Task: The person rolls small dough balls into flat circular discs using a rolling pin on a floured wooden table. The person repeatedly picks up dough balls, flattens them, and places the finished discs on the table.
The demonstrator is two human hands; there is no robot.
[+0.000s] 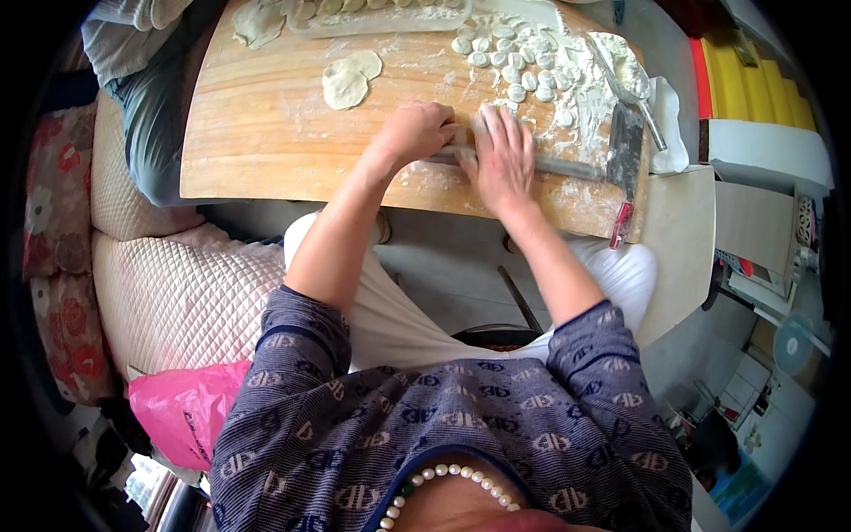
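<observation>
My right hand (500, 149) lies over a floured rolling pin (565, 166), fingers stretched forward and slightly blurred. Just left of it, my left hand (422, 130) has its fingers curled down near the pin's left end; a piece of dough under the hands cannot be made out. Flattened dough rounds (346, 83) overlap on the wooden board (266, 146), up and left of my hands. Many small pressed dough pieces (515, 60) lie beyond my right hand, beside loose white flour (585, 86).
A cleaver (625, 149) with a red handle rests at the board's right edge, near a metal ladle (638, 100) in flour. A tray (379, 25) of dumplings stands at the far edge. Another person's leg (149, 146) is at the left.
</observation>
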